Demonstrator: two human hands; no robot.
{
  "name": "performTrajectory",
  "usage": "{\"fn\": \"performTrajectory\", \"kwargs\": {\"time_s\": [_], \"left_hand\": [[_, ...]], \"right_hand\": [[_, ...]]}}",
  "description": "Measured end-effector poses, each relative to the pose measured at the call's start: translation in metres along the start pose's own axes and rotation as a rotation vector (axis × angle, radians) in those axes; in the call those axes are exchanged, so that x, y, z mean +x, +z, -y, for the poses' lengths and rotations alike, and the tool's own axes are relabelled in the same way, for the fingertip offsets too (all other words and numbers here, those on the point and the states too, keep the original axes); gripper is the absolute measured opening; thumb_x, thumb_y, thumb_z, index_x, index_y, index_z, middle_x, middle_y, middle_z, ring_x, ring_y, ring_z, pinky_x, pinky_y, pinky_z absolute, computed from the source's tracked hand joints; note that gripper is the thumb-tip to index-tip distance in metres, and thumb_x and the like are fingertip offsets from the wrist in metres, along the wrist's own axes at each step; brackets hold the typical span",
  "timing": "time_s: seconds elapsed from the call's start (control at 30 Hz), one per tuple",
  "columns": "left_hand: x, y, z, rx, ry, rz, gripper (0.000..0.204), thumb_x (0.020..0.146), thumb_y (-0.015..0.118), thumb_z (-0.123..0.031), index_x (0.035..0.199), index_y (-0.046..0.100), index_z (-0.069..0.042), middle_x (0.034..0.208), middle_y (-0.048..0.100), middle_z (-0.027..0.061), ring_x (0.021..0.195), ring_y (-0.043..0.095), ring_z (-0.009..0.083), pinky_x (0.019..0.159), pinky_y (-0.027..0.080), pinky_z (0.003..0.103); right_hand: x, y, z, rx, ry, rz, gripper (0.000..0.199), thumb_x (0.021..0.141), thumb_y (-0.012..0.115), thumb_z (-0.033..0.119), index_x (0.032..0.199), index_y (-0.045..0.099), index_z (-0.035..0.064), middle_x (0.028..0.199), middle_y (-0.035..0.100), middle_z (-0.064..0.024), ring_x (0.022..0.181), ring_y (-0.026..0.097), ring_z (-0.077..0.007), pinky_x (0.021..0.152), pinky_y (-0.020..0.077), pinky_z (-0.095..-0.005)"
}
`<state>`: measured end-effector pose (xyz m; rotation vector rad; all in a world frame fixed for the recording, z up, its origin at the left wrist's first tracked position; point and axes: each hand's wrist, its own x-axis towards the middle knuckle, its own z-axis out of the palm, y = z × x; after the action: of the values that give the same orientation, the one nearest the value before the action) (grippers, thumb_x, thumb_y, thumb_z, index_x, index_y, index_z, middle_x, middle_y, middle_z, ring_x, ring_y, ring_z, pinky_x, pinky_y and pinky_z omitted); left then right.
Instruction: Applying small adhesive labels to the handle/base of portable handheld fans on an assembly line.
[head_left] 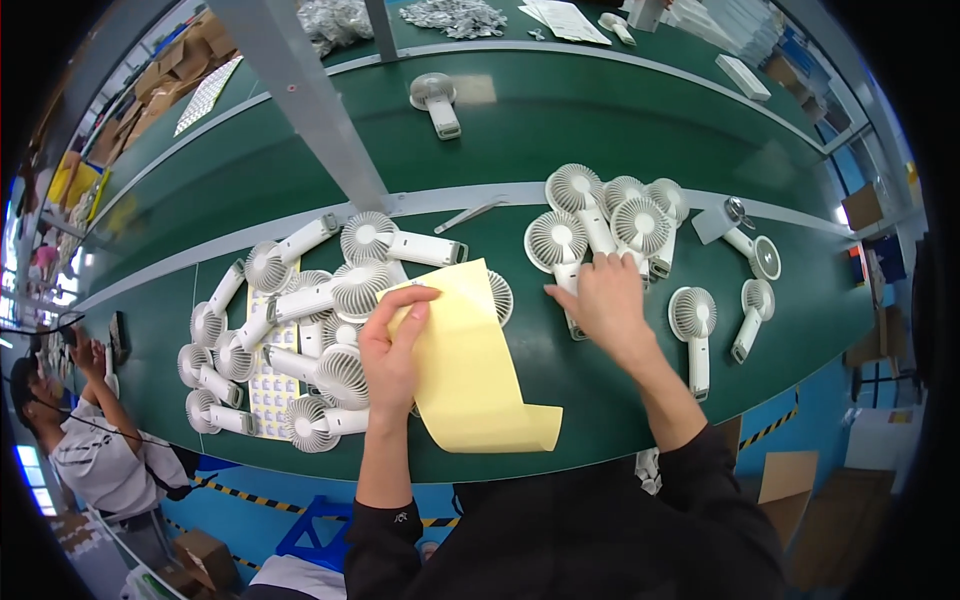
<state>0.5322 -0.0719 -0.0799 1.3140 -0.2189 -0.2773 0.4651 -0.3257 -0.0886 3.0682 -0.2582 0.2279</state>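
My left hand (396, 345) pinches the upper left edge of a yellow paper sheet (468, 355), whose lower end curls up over the green table. The sheet partly hides a white handheld fan (501, 298). My right hand (610, 305) is closed at the handles of a cluster of white handheld fans (640, 226). Its thumb lies across the handle of the nearest left handheld fan (557, 240); the fingertips are hidden. To the left of my left hand lies a pile of similar fans (342, 375), partly covering a sheet of small stickers (275, 385).
Tweezers (468, 216) rest by the metal rail (450, 200). At right lie separate fans (694, 314) and a tag with a metal ring (716, 220). Another fan (436, 98) sits beyond the rail. A metal post (310, 105) rises at left. A person (95, 450) sits far left.
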Motion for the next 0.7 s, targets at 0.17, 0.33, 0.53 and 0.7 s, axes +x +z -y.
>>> {"fn": "performTrajectory", "kwargs": {"time_s": [0.17,0.33,0.53,0.7], "left_hand": [[0.006,0.001,0.006,0.149,0.031,0.016,0.014,0.093,0.059,-0.010,0.102,0.068,-0.002,0.099,0.064,0.0023,0.090,0.058,0.0095,0.081,0.045,0.022],[0.006,0.003,0.009,0.121,-0.022,-0.025,0.013,0.094,0.060,-0.010,0.101,0.068,-0.003,0.099,0.064,0.0020,0.090,0.058,0.0096,0.080,0.045,0.022],[0.007,0.007,0.013,0.229,0.013,0.006,0.013,0.094,0.060,-0.010,0.101,0.068,-0.003,0.101,0.063,0.0029,0.091,0.058,0.0103,0.081,0.045,0.023],[0.009,0.009,0.017,0.254,-0.007,-0.002,0.014,0.094,0.059,-0.011,0.101,0.068,-0.003,0.102,0.064,0.0038,0.092,0.058,0.0109,0.082,0.045,0.023]], "right_hand": [[-0.019,0.027,-0.002,0.423,0.072,-0.227,0.040,0.080,0.076,0.024,0.103,0.057,-0.0026,0.096,0.063,-0.0205,0.083,0.057,-0.0336,0.076,0.0438,-0.0415],[-0.033,0.021,0.002,1.268,0.287,0.040,0.038,0.088,0.071,0.016,0.113,0.046,-0.0001,0.091,0.061,-0.0088,0.072,0.061,-0.0124,0.064,0.0516,-0.0298],[-0.043,-0.006,0.016,1.809,0.429,0.095,0.033,0.092,0.066,0.015,0.115,0.046,0.0006,0.083,0.060,-0.0059,0.063,0.059,-0.0104,0.058,0.0499,-0.0272],[-0.046,-0.002,0.009,2.101,0.421,0.152,0.030,0.095,0.060,0.015,0.118,0.045,0.0028,0.082,0.058,-0.0047,0.062,0.058,-0.0124,0.056,0.0491,-0.0279]]}}
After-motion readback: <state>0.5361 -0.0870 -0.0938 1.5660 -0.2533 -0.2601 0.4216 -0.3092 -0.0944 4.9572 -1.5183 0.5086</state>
